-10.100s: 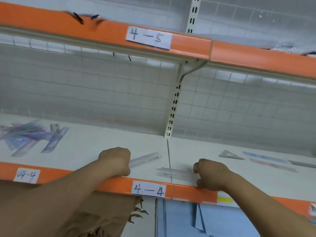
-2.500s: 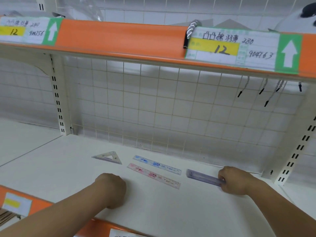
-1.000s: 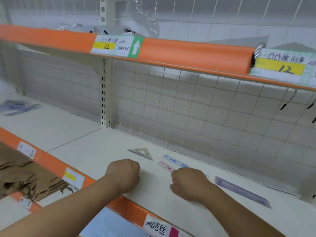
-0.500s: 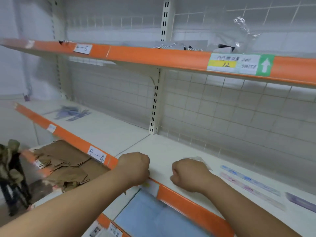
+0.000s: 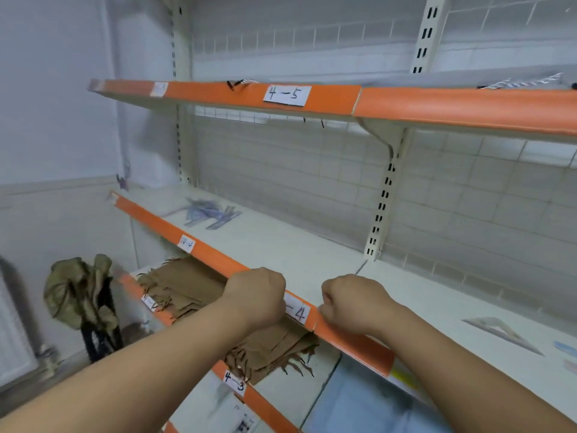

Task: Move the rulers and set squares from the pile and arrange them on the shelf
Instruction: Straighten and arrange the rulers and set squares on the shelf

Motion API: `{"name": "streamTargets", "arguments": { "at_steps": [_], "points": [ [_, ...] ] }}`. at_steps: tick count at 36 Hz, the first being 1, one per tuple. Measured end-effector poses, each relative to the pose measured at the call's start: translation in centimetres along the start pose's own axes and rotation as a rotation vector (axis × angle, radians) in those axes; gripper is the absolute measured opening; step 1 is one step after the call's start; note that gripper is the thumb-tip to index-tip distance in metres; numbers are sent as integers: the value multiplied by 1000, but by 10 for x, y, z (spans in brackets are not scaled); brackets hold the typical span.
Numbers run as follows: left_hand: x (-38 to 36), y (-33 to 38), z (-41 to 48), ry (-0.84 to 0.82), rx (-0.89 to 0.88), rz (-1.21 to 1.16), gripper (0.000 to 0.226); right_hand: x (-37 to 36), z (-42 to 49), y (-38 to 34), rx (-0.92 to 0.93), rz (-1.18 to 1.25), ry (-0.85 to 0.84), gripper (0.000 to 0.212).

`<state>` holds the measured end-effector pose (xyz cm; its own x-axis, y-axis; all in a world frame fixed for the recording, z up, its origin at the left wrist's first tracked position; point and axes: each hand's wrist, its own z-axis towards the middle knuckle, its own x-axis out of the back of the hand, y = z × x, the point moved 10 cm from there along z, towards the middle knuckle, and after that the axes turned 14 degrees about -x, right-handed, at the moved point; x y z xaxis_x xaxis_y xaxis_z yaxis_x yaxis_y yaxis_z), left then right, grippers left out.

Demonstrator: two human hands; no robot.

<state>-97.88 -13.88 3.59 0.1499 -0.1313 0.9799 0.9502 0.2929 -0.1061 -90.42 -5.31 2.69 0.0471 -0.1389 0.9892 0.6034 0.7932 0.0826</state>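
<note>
A pile of bluish rulers and set squares [image 5: 209, 212] lies on the far left part of the white shelf [image 5: 281, 245] labelled 4-4. A clear set square [image 5: 502, 332] lies flat on the shelf's right part, with the ends of a blue ruler [image 5: 566, 350] and a pink ruler [image 5: 571, 367] at the frame's right edge. My left hand [image 5: 256, 295] and my right hand [image 5: 354, 303] hover as curled fists over the shelf's orange front edge, near the 4-4 label. Neither holds anything.
An upper shelf [image 5: 312, 98] labelled 4-5 hangs overhead. Brown fringed cloth [image 5: 218, 307] lies on the lower shelf 4-3, blue fabric [image 5: 359, 404] beside it. An olive bundle on a black stand [image 5: 81, 295] stands on the floor at left. A slotted upright [image 5: 382, 207] divides the shelf bays.
The view has swung left from the arranged rulers toward the pile. My right hand let go of the purple ruler; both fists moved left along the shelf edge.
</note>
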Motion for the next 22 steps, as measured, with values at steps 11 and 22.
{"name": "streamTargets", "arguments": {
  "at_steps": [11, 22],
  "points": [
    [-31, -104, 27, -51, 75, -16, 30, -15, 96, -77, 56, 1, -12, 21],
    [-45, -201, 75, -55, 85, 14, 31, -21, 195, -119, 42, 11, -36, 21]
  ]
}}
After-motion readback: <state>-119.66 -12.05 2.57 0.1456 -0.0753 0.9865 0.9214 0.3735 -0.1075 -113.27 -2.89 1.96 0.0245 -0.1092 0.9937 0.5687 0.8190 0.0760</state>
